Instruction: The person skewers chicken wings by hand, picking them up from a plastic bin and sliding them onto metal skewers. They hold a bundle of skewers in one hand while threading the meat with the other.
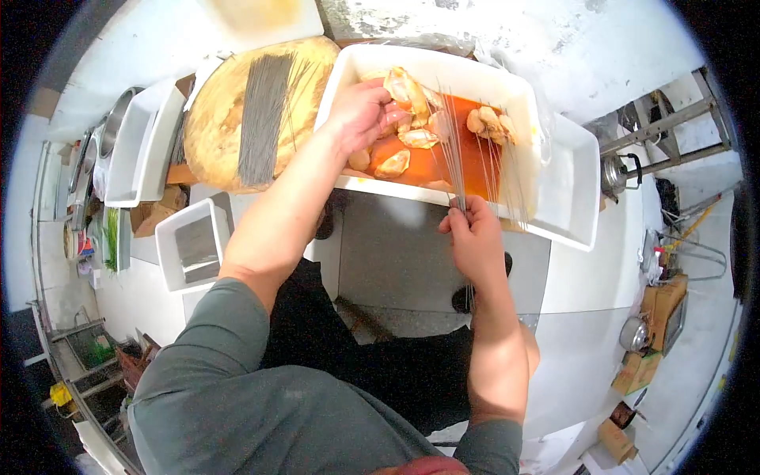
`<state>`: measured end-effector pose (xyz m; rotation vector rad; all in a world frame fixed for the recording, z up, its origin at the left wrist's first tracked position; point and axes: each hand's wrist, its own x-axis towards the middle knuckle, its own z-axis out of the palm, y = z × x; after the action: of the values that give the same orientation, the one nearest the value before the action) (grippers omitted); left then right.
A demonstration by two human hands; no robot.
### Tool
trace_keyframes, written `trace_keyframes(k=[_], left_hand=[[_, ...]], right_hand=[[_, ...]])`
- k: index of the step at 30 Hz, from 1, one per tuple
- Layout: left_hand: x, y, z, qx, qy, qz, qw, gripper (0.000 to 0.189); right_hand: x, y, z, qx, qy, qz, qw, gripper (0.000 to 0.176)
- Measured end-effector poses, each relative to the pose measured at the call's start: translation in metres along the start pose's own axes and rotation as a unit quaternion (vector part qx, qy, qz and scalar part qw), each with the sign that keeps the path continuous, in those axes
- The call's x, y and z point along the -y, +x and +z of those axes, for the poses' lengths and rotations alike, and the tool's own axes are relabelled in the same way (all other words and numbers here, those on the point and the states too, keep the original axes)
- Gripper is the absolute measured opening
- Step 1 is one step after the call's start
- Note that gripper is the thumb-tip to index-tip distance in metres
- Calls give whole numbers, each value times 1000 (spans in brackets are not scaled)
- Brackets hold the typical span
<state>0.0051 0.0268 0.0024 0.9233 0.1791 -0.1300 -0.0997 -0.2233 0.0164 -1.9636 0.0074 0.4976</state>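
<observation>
My left hand (366, 117) reaches over the white tub (348, 75), its fingers closed on a chicken wing (407, 90) above the orange-red marinade (427, 162). More chicken wings (393, 164) lie in the liquid below it. At the tub's front edge, my right hand (475, 231) grips a bundle of thin metal skewers (454, 150), which slant up across the tub. Pieces of chicken (491, 125) sit at the tub's right side, with several skewers running up to them.
A round wooden chopping block (214, 119) on the left bears a dense row of skewers (264, 119). A second white tub (575, 182) adjoins on the right. Below the block stands a small white bin (170, 245) with a dark flat content. A long white tray (146, 146) is farther left.
</observation>
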Motion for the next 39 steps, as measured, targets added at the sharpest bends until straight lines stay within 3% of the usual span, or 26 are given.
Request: trace_keyframes(k=[9,18,39], left_hand=[[-7,-2,0,-40,5,23,999,20],[-1,5,3,-83,-22,47,995,22],[-2,3,11,-47,6,65,997,20]], right_hand=[[3,1,6,5,64,-10,998,15],[-1,-8,0,-15,69,-16,997,12],[-7,-7,3,-21,94,-32,995,14]])
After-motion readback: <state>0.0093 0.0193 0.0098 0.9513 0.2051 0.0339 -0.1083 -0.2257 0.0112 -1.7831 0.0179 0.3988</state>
